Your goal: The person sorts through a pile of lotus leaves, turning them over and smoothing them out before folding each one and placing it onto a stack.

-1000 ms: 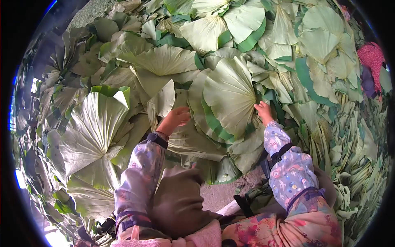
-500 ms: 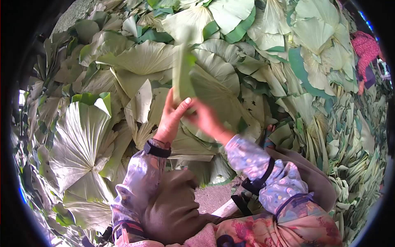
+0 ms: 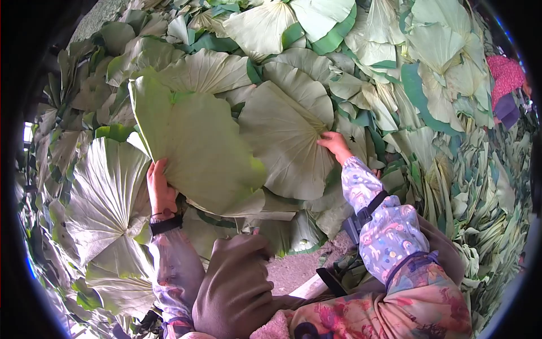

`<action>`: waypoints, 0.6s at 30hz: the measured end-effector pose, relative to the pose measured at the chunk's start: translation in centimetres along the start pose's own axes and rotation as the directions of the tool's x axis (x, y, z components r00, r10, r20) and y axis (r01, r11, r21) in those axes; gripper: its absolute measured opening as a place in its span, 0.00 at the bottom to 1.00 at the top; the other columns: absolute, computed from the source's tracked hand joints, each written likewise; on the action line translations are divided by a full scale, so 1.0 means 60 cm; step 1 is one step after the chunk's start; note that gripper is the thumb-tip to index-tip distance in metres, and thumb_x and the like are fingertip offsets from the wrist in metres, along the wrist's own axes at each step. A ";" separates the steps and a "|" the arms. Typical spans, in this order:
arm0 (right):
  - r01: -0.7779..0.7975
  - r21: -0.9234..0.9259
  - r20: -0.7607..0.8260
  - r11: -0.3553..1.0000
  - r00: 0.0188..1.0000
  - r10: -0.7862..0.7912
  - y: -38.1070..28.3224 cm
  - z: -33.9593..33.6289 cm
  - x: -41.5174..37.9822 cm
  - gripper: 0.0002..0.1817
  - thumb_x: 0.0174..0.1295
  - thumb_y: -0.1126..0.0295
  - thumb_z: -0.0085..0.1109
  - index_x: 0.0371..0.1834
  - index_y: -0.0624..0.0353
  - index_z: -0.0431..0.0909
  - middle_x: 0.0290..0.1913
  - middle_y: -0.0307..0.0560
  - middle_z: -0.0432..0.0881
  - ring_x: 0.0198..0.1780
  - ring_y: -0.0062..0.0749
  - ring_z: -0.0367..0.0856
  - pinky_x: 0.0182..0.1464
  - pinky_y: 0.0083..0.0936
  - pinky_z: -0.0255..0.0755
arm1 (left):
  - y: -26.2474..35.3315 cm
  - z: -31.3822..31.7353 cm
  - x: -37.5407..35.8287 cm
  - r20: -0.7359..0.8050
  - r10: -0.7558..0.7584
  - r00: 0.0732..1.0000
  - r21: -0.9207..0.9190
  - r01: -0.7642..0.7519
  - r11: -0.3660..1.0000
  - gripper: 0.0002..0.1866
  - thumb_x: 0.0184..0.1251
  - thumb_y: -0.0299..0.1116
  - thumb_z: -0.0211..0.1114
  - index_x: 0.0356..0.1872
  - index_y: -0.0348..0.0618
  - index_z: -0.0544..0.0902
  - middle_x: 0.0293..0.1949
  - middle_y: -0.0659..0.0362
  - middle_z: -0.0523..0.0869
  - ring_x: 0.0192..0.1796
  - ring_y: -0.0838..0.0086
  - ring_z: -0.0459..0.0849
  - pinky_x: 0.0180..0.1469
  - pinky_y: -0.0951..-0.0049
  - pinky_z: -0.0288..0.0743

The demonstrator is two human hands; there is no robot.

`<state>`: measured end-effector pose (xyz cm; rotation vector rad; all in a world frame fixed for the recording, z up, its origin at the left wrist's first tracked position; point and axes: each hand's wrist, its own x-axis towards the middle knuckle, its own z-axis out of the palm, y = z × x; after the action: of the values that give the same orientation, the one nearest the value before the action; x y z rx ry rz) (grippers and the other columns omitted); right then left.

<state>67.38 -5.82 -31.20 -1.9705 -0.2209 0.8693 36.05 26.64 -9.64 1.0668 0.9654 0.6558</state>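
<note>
My left hand [image 3: 161, 189] is closed on the lower left edge of a broad pale green leaf [image 3: 206, 147], which is spread open above the pile. On the right, my right hand [image 3: 335, 145] pinches the right part of a large grey-green round leaf [image 3: 288, 135] lying on the heap. The two hands are well apart, with both leaves between them. Left of my left hand lies a big pleated leaf [image 3: 110, 198].
Layered leaves surround me, with folded stacks [image 3: 480, 214] at the right. A person in pink [image 3: 505, 79] is at the upper right edge. Bare ground [image 3: 299, 270] shows near my knees.
My hands were together at the centre around a folded leaf. They have parted: my left hand has gone left with the leaf now spread, my right hand right onto another leaf.
</note>
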 end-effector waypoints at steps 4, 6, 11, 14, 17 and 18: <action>0.152 0.439 0.022 0.886 0.983 -0.180 -0.043 0.005 -0.010 0.16 0.50 0.73 0.64 0.42 0.65 0.75 0.35 0.36 0.78 0.36 0.19 0.74 0.41 0.17 0.67 | -0.010 -0.010 -0.001 0.039 -0.029 0.999 -0.016 0.030 0.999 0.12 0.60 0.28 0.54 0.44 0.35 0.76 0.39 0.56 0.80 0.39 0.71 0.79 0.43 0.73 0.74; 0.170 0.605 -0.001 0.778 0.977 -0.213 -0.072 -0.003 -0.010 0.11 0.54 0.77 0.59 0.41 0.63 0.75 0.34 0.34 0.77 0.35 0.15 0.72 0.41 0.15 0.66 | -0.014 -0.011 -0.003 0.061 -0.022 0.998 -0.031 0.024 0.999 0.12 0.60 0.28 0.54 0.43 0.35 0.76 0.39 0.56 0.80 0.40 0.71 0.79 0.44 0.72 0.73; 0.648 0.240 -0.361 0.723 0.751 -0.553 -0.225 0.014 -0.082 0.13 0.55 0.78 0.56 0.45 0.61 0.75 0.40 0.41 0.81 0.38 0.16 0.76 0.41 0.17 0.70 | -0.038 0.036 -0.032 0.153 -0.115 0.982 -0.199 0.145 0.969 0.14 0.63 0.34 0.53 0.46 0.38 0.74 0.43 0.56 0.78 0.46 0.68 0.76 0.49 0.67 0.71; 0.653 -0.019 -0.228 0.757 0.734 -0.640 -0.315 0.080 -0.187 0.14 0.55 0.76 0.57 0.45 0.57 0.76 0.40 0.46 0.81 0.37 0.25 0.79 0.38 0.22 0.73 | -0.079 0.104 -0.065 0.297 -0.245 0.923 -0.317 0.337 0.887 0.17 0.66 0.41 0.52 0.48 0.39 0.71 0.45 0.56 0.77 0.50 0.66 0.74 0.54 0.63 0.67; 0.845 -0.312 -0.038 0.433 0.445 -0.895 -0.307 0.181 -0.237 0.13 0.53 0.74 0.54 0.43 0.56 0.77 0.39 0.44 0.80 0.40 0.37 0.78 0.41 0.29 0.74 | -0.123 0.153 -0.088 0.437 -0.229 0.870 -0.427 0.425 0.798 0.20 0.67 0.48 0.50 0.47 0.41 0.71 0.44 0.57 0.76 0.49 0.68 0.73 0.55 0.64 0.64; 0.860 -0.348 0.055 0.373 0.416 -0.908 -0.292 0.207 -0.244 0.13 0.52 0.73 0.53 0.42 0.56 0.77 0.40 0.43 0.80 0.41 0.38 0.77 0.42 0.31 0.73 | -0.139 0.155 -0.086 0.515 -0.227 0.827 -0.445 0.484 0.753 0.20 0.67 0.49 0.49 0.47 0.42 0.71 0.43 0.57 0.76 0.48 0.68 0.73 0.55 0.64 0.64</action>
<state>51.81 5.27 -13.60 -1.7722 -1.3056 -0.0787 41.99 15.41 -14.17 0.4322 0.5066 0.3110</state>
